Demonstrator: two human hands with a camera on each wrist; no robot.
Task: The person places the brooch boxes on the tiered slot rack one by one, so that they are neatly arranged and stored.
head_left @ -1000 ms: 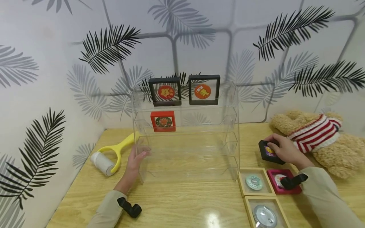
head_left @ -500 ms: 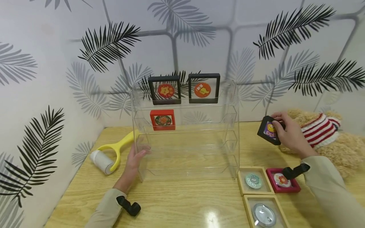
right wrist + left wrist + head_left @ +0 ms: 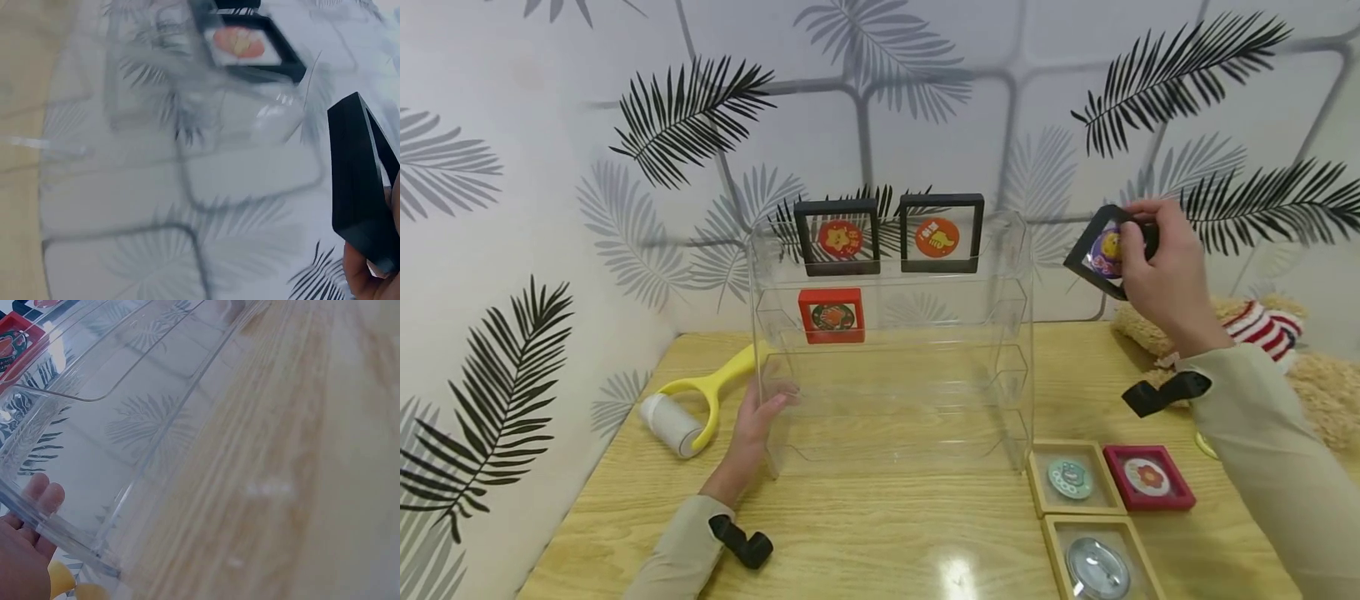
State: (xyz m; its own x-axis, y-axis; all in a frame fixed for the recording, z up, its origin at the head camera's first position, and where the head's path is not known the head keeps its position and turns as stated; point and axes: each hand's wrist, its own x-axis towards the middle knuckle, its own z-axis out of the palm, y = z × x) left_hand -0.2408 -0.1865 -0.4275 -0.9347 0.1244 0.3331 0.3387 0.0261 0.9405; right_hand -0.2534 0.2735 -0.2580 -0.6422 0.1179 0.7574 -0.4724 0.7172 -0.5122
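My right hand [image 3: 1168, 262] pinches a small black display frame [image 3: 1101, 252] with a purple and yellow badge inside, tilted and raised right of the rack. In the right wrist view the black frame [image 3: 356, 181] shows its thick side. The clear acrylic display rack [image 3: 895, 462] stands upright on the table. My left hand [image 3: 758, 425] grips the rack's left side low down, and the left wrist view shows its fingers [image 3: 51, 499] round that side wall. Two black frames, one with a star badge [image 3: 838, 239] and one with a thumbs-up badge [image 3: 937, 238], stand in the top tier. A red frame [image 3: 832, 317] stands one tier lower.
Two light wood frames [image 3: 1041, 483] and a magenta frame [image 3: 1183, 496] lie right of the rack. Behind them lies a teddy bear [image 3: 1330, 396] in a striped top. A yellow-handled lint roller [image 3: 707, 385] lies at the left. A patterned wall [image 3: 925, 158] rises behind the table.
My right hand has lifted the black frame with the purple badge from low over the table, beside the bear, to about the top tier's height. My left hand has stayed on the rack.
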